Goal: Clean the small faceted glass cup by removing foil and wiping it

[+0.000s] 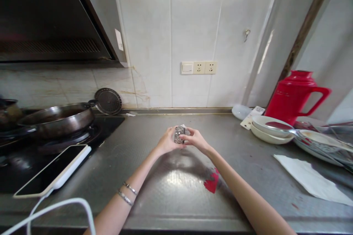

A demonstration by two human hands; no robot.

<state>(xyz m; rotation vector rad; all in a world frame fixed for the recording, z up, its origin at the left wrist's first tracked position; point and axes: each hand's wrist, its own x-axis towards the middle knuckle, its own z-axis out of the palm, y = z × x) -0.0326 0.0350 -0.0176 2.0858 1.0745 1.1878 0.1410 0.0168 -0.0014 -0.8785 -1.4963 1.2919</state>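
Observation:
Between my two hands, just above or on the steel counter (143,161), is a small dark-and-silver patterned object (179,132), roughly the size of a small jar. Its exact kind does not show. My left hand (166,142) is curled round its left side and underside. From the right, the fingers of my right hand (197,140) press against its front and side. A bit of white shows at its top edge. Below the right forearm, a torn red scrap (212,182) lies on the counter.
On the left are a steel pan (57,121) on the black stove, a phone (51,172) with a white cable, and an upright dark disc (108,101). A red thermos (292,97), stacked bowls (271,137), a plate (317,152) and white paper (309,178) are at right.

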